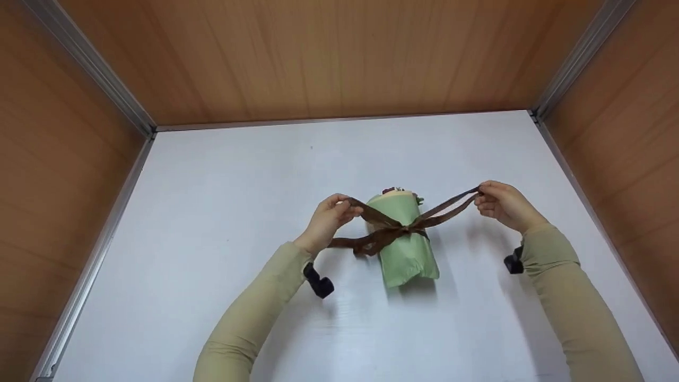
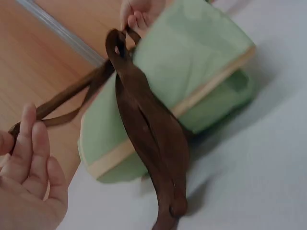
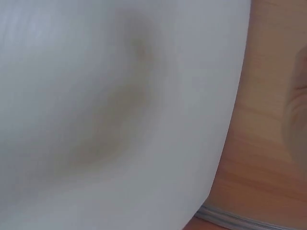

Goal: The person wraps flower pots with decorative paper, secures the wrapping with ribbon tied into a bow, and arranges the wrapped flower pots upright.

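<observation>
A bouquet wrapped in green paper (image 1: 402,260) lies on the white table, with dark red blooms (image 1: 390,190) peeking out at its far end. Around its middle runs a brown ribbon (image 1: 439,218), knotted on top. My left hand (image 1: 324,222) pinches a ribbon loop left of the knot, drawn up taut. On the other side, my right hand (image 1: 506,204) pinches the ribbon's right part, pulled outward above the table. In the left wrist view, a loose brown ribbon tail (image 2: 165,163) hangs over the wrapping. The right wrist view shows only an edge of the right hand (image 3: 298,110).
The white table (image 1: 223,201) spreads around the bouquet. Wooden panels (image 1: 329,58) rise behind it and on both sides, with metal strips (image 1: 101,69) at the corners. A dark wrist camera (image 1: 320,281) sits on the left wrist, another dark device (image 1: 513,261) on the right.
</observation>
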Available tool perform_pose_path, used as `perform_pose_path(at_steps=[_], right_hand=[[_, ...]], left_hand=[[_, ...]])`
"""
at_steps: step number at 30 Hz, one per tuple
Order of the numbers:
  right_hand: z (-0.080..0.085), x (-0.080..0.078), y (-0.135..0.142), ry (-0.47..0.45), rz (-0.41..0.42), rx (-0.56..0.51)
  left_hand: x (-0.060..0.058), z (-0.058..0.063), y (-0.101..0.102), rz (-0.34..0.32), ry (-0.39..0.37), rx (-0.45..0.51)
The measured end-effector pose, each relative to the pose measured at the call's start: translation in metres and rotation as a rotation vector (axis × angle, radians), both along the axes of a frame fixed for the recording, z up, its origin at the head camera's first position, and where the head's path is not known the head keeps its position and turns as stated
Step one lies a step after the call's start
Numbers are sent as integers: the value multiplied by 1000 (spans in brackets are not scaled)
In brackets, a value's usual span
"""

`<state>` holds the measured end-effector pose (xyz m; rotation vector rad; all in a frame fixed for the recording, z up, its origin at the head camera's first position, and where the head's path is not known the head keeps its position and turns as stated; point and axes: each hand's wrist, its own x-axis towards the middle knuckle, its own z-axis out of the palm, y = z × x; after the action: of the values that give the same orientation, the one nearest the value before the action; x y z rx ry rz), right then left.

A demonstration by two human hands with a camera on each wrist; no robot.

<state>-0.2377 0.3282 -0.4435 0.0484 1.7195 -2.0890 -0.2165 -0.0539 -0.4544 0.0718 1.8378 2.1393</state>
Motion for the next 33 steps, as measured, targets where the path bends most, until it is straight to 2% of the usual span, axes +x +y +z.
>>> perform_pose_path(at_steps=[2, 4, 6, 9, 11, 14, 17, 19, 21, 24, 28, 31, 33], right_hand=[[0, -4, -10, -22, -48, -115], [0, -8, -19, -27, -80, -139], [0, -10, -29, -19, -66, -83], [-2, -12, -41, 16, 15, 67], [-4, -12, -48, 38, 74, 162], [-7, -9, -56, 38, 111, 287], [-10, -4, -61, 6, 152, 427], [-11, 1, -65, -14, 208, 507], [-13, 5, -68, -40, 274, 548], [-18, 11, -73, -72, 351, 542], [-29, 15, -83, -129, 372, 487], [-33, 18, -91, -168, 365, 441], [-34, 20, -96, -180, 362, 423]], left_hand=[[-3, 3, 9, -7, 25, 58], [-6, 4, 15, -52, 60, 89], [-9, 4, 19, -105, 64, 62], [-13, 2, 24, -153, 33, 0], [-16, 1, 27, -138, 21, -65], [-19, 0, 30, -51, 39, -176], [-16, 0, 30, 53, 24, -325], [-12, -1, 29, 66, -20, -410], [-5, -3, 27, 23, -70, -455], [6, -6, 26, -113, -116, -527], [13, -12, 33, -284, -130, -465], [15, -16, 42, -342, -127, -420], [16, -18, 45, -345, -120, -449]])
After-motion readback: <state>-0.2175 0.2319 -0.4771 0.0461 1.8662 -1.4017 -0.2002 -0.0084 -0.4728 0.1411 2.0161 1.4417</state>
